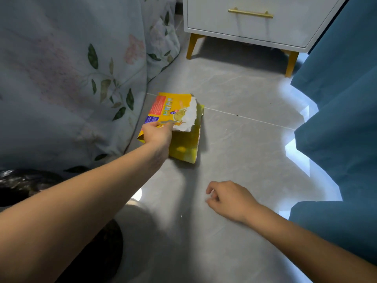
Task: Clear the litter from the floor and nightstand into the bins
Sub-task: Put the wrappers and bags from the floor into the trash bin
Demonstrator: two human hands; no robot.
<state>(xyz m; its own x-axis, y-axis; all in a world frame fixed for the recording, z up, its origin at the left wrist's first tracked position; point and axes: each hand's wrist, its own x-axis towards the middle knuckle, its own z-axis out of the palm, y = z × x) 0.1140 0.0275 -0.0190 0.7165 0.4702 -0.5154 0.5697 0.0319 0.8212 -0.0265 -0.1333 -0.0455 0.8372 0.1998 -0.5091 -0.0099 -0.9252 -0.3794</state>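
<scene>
Taking the torn yellow box [175,123] on the floor as my marker: to its left hangs the floral bedspread [71,68], and low on that side, nearer to me, sits something black and glossy [18,184] that I take for a bin liner, though too little of it shows to be sure. My left hand [157,134] has its fingers curled over the box's near left edge, pinching the printed flap, while the rest of the box appears to lie on the grey tiles [244,94]. The flap is ripped ragged, with white card showing, so if I lift by that piece alone I judge it could tear further and drop the body back down, or let any scraps inside spill out. Nearer me and to the right of the box, my right hand [228,199] hovers loosely curled and holding nothing, well apart from the left; leaving it idle is what makes a one-handed lift risky. Beyond the box to the right stands the white nightstand [255,23], then the blue curtain [342,99], which a careless swing could brush.
</scene>
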